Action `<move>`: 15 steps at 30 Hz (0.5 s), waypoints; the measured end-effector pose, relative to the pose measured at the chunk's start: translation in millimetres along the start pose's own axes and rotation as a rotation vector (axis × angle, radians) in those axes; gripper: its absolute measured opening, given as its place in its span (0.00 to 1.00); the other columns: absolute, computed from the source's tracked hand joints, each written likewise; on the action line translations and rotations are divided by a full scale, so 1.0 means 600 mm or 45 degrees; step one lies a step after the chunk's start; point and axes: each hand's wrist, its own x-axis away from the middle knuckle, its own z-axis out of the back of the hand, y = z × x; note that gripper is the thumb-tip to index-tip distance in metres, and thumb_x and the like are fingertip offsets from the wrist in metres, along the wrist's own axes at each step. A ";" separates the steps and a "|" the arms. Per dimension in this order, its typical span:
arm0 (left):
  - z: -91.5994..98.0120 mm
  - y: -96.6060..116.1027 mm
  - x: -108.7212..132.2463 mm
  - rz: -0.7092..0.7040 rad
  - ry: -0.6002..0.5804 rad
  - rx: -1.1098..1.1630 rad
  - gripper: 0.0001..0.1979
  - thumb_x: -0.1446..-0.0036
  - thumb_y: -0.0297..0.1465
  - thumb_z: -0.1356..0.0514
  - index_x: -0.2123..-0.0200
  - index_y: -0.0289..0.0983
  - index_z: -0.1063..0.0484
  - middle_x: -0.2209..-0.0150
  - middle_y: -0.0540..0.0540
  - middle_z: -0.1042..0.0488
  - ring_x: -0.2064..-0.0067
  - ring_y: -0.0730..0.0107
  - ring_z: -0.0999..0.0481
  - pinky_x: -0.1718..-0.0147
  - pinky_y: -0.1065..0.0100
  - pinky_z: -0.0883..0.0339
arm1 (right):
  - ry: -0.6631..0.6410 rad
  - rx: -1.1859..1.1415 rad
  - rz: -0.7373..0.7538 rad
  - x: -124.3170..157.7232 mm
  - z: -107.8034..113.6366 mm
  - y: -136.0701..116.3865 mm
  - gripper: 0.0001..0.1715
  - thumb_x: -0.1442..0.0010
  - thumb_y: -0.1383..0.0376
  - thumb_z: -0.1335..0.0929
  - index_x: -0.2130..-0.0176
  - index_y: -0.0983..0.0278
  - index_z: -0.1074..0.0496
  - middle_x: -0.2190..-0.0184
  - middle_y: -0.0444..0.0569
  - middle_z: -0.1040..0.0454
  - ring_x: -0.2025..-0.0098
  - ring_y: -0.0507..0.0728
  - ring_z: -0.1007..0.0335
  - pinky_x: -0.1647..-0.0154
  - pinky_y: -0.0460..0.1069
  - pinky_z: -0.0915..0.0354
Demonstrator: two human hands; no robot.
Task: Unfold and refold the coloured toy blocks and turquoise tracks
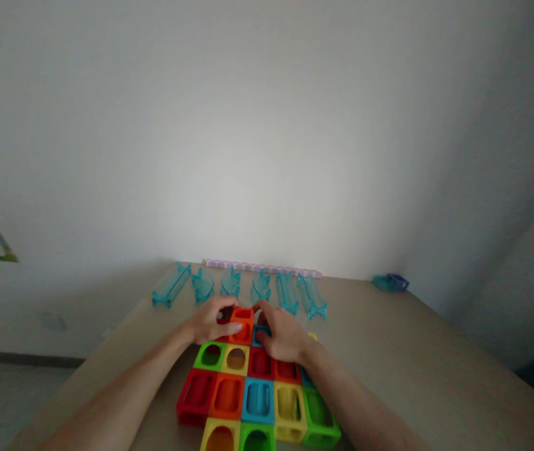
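Observation:
My left hand point(211, 321) is closed on an orange hollow block point(242, 324) that stands above the far end of a block layout; the thumb presses its near face. Beside it, my right hand point(284, 331) curls its thumb and fingers about a blue block point(258, 334), partly hidden by the fingers. Toward me the layout continues in rows of hollow blocks with round or long openings, among them a green block point(211, 355), a yellow block point(236, 359), a red block point(198, 389) and a lower blue block point(258, 399). My right forearm covers some blocks.
A row of translucent blue track pieces point(287, 292), some straight and some curved, lies behind the blocks. A patterned purple-white strip point(261, 268) runs along the wall. Small blue pieces point(391, 282) sit at the table's point(389, 357) far right corner.

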 end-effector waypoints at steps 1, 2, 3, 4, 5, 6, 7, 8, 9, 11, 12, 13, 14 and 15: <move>-0.001 -0.002 0.000 -0.001 0.045 0.034 0.16 0.49 0.42 0.42 0.69 0.34 0.32 0.73 0.52 0.36 0.71 0.73 0.38 0.71 0.72 0.44 | -0.010 -0.007 0.004 -0.001 -0.002 0.001 0.24 0.52 0.73 0.35 0.53 0.63 0.37 0.70 0.45 0.27 0.67 0.56 0.30 0.69 0.46 0.42; -0.001 -0.004 -0.001 0.002 0.101 0.089 0.16 0.49 0.42 0.42 0.68 0.33 0.32 0.73 0.51 0.35 0.70 0.72 0.37 0.70 0.71 0.43 | -0.010 -0.012 0.010 -0.002 -0.004 0.001 0.24 0.52 0.73 0.35 0.54 0.63 0.37 0.70 0.45 0.26 0.66 0.55 0.30 0.69 0.46 0.42; -0.002 -0.005 -0.002 0.007 0.159 0.161 0.16 0.48 0.42 0.43 0.67 0.33 0.32 0.72 0.50 0.33 0.69 0.71 0.36 0.70 0.70 0.42 | -0.006 -0.015 0.012 -0.004 -0.005 0.001 0.23 0.52 0.73 0.35 0.54 0.63 0.36 0.69 0.46 0.26 0.66 0.55 0.29 0.69 0.46 0.42; -0.002 -0.005 -0.003 0.014 0.211 0.238 0.17 0.48 0.43 0.44 0.66 0.33 0.32 0.71 0.49 0.32 0.69 0.71 0.35 0.69 0.70 0.41 | -0.005 -0.014 0.013 -0.004 -0.006 0.001 0.23 0.52 0.73 0.35 0.55 0.63 0.36 0.68 0.46 0.25 0.66 0.55 0.29 0.69 0.45 0.41; -0.003 -0.004 -0.003 0.020 0.251 0.311 0.18 0.47 0.43 0.44 0.65 0.33 0.32 0.71 0.49 0.32 0.69 0.71 0.35 0.69 0.70 0.40 | -0.004 -0.008 0.011 -0.005 -0.006 0.000 0.23 0.52 0.72 0.34 0.55 0.63 0.35 0.68 0.46 0.25 0.66 0.55 0.29 0.69 0.46 0.41; -0.003 -0.003 -0.004 0.027 0.272 0.378 0.18 0.47 0.44 0.45 0.65 0.33 0.32 0.71 0.48 0.31 0.70 0.70 0.35 0.70 0.69 0.40 | -0.002 0.004 0.011 -0.005 -0.005 0.000 0.23 0.52 0.72 0.34 0.54 0.63 0.35 0.67 0.46 0.25 0.65 0.55 0.29 0.68 0.46 0.40; -0.004 0.000 -0.005 0.033 0.273 0.431 0.19 0.47 0.44 0.46 0.65 0.33 0.32 0.71 0.48 0.31 0.70 0.70 0.34 0.70 0.69 0.40 | -0.001 0.020 0.012 -0.003 -0.001 0.000 0.23 0.51 0.71 0.34 0.53 0.63 0.34 0.66 0.47 0.24 0.65 0.56 0.29 0.67 0.46 0.40; -0.005 0.003 -0.005 0.036 0.255 0.465 0.19 0.47 0.45 0.45 0.66 0.33 0.32 0.72 0.48 0.31 0.70 0.71 0.35 0.70 0.70 0.40 | -0.007 0.037 0.016 0.000 0.004 0.003 0.22 0.50 0.70 0.34 0.53 0.63 0.33 0.65 0.48 0.24 0.64 0.56 0.29 0.65 0.47 0.39; -0.006 0.006 -0.005 0.038 0.227 0.485 0.18 0.47 0.45 0.45 0.66 0.33 0.32 0.72 0.49 0.31 0.70 0.71 0.35 0.70 0.70 0.40 | -0.023 0.052 0.022 0.004 0.012 0.007 0.21 0.49 0.68 0.34 0.53 0.63 0.32 0.64 0.49 0.24 0.62 0.57 0.29 0.63 0.48 0.38; -0.009 0.011 -0.004 0.035 0.163 0.503 0.18 0.48 0.44 0.44 0.67 0.33 0.32 0.72 0.49 0.31 0.71 0.72 0.35 0.71 0.70 0.40 | -0.090 0.058 0.017 0.017 0.033 0.024 0.19 0.47 0.67 0.34 0.54 0.63 0.29 0.61 0.51 0.24 0.61 0.58 0.29 0.61 0.49 0.37; -0.011 0.013 -0.004 0.032 0.135 0.505 0.18 0.48 0.44 0.44 0.67 0.33 0.32 0.72 0.49 0.31 0.71 0.72 0.35 0.71 0.70 0.40 | -0.146 0.045 -0.003 0.026 0.045 0.036 0.17 0.46 0.67 0.35 0.55 0.63 0.28 0.61 0.51 0.24 0.61 0.57 0.29 0.62 0.49 0.37; -0.013 0.015 -0.003 0.028 0.113 0.506 0.17 0.48 0.44 0.44 0.67 0.33 0.32 0.73 0.49 0.31 0.71 0.72 0.35 0.71 0.70 0.40 | -0.198 0.023 -0.040 0.036 0.056 0.050 0.17 0.46 0.68 0.36 0.56 0.64 0.27 0.62 0.51 0.24 0.63 0.57 0.29 0.64 0.48 0.37; -0.014 0.016 -0.002 0.024 0.099 0.511 0.17 0.49 0.44 0.44 0.67 0.34 0.32 0.73 0.49 0.31 0.71 0.71 0.35 0.71 0.70 0.40 | -0.240 -0.008 -0.078 0.046 0.066 0.064 0.17 0.45 0.68 0.36 0.55 0.64 0.27 0.63 0.51 0.24 0.65 0.56 0.29 0.66 0.48 0.37; -0.015 0.016 -0.001 0.025 0.087 0.519 0.17 0.49 0.44 0.44 0.68 0.34 0.32 0.73 0.49 0.30 0.71 0.71 0.34 0.70 0.70 0.40 | -0.273 -0.046 -0.094 0.055 0.074 0.079 0.17 0.44 0.67 0.36 0.55 0.64 0.27 0.64 0.50 0.24 0.65 0.56 0.29 0.67 0.47 0.37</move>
